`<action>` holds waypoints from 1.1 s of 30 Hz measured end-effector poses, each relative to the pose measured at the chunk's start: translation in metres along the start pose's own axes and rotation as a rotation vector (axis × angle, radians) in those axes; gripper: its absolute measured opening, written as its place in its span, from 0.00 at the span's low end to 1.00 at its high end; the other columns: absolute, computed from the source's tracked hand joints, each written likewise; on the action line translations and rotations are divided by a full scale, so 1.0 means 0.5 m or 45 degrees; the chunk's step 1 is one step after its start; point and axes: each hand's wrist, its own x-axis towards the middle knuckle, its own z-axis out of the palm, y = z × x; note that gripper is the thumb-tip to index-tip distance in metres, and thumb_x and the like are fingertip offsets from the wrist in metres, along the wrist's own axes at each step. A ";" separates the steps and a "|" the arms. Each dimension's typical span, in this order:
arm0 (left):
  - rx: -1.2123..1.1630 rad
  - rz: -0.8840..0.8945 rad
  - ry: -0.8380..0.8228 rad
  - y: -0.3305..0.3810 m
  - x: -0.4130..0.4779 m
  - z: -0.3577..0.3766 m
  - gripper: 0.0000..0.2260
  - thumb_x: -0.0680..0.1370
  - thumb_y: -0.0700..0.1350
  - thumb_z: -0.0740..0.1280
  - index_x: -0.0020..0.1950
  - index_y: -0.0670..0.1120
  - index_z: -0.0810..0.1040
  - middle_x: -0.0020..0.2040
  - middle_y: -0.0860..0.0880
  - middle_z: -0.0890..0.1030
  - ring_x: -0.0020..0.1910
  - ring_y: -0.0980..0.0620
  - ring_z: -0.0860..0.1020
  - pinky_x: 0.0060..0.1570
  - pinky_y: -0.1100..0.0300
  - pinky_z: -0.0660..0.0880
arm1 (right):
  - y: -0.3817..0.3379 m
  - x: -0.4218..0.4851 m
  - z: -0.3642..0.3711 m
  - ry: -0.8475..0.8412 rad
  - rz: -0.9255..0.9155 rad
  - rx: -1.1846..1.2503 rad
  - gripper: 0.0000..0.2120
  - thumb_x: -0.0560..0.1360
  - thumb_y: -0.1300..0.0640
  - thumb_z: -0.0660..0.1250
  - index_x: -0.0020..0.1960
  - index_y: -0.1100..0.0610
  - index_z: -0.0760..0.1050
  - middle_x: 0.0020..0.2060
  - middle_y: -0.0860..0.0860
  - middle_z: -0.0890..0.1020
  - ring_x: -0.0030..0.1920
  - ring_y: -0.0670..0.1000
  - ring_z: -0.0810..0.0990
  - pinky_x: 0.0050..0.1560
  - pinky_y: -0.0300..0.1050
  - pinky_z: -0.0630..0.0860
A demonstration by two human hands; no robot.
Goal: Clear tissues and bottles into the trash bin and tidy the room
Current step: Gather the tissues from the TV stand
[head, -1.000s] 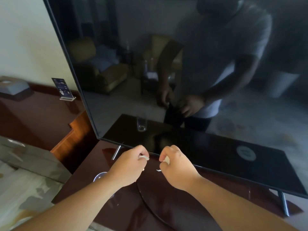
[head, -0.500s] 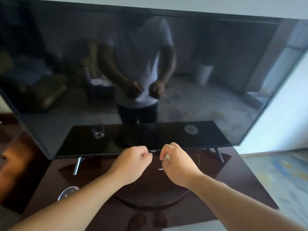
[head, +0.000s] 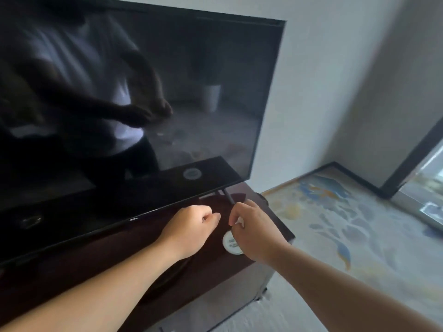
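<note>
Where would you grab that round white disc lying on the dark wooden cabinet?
Probably by its rim, from above: the round white disc lies flat on the dark wooden cabinet, so only its thin edge offers a pinch.

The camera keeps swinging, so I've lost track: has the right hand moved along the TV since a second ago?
Yes. The right hand has moved rightward along the TV lower edge, from nearer its left leg to beside its right leg.
</note>
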 end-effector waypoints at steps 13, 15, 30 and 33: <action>0.016 0.028 -0.096 0.264 0.195 0.312 0.21 0.79 0.53 0.61 0.29 0.47 0.61 0.24 0.52 0.64 0.26 0.53 0.63 0.31 0.55 0.59 | 0.407 0.020 -0.265 0.077 0.102 0.119 0.10 0.74 0.62 0.59 0.41 0.48 0.71 0.44 0.41 0.71 0.41 0.40 0.72 0.35 0.31 0.63; 0.035 0.045 -0.113 0.293 0.228 0.339 0.21 0.79 0.54 0.61 0.29 0.47 0.62 0.24 0.52 0.64 0.26 0.53 0.63 0.30 0.55 0.59 | 0.451 0.030 -0.287 0.075 0.121 0.133 0.10 0.74 0.61 0.59 0.41 0.47 0.71 0.44 0.40 0.70 0.41 0.39 0.72 0.35 0.31 0.63; -0.005 0.091 -0.241 0.355 0.583 0.471 0.19 0.79 0.50 0.60 0.29 0.48 0.62 0.24 0.53 0.63 0.24 0.56 0.62 0.29 0.57 0.59 | 0.658 0.253 -0.379 0.128 0.254 0.121 0.12 0.71 0.62 0.57 0.44 0.45 0.70 0.44 0.37 0.71 0.43 0.38 0.71 0.37 0.35 0.66; -0.037 0.122 -0.265 0.362 0.658 0.490 0.19 0.79 0.50 0.60 0.30 0.47 0.60 0.25 0.54 0.60 0.25 0.56 0.60 0.29 0.57 0.57 | 0.691 0.310 -0.404 0.153 0.284 0.109 0.12 0.70 0.61 0.57 0.44 0.45 0.71 0.44 0.37 0.71 0.43 0.37 0.71 0.36 0.36 0.65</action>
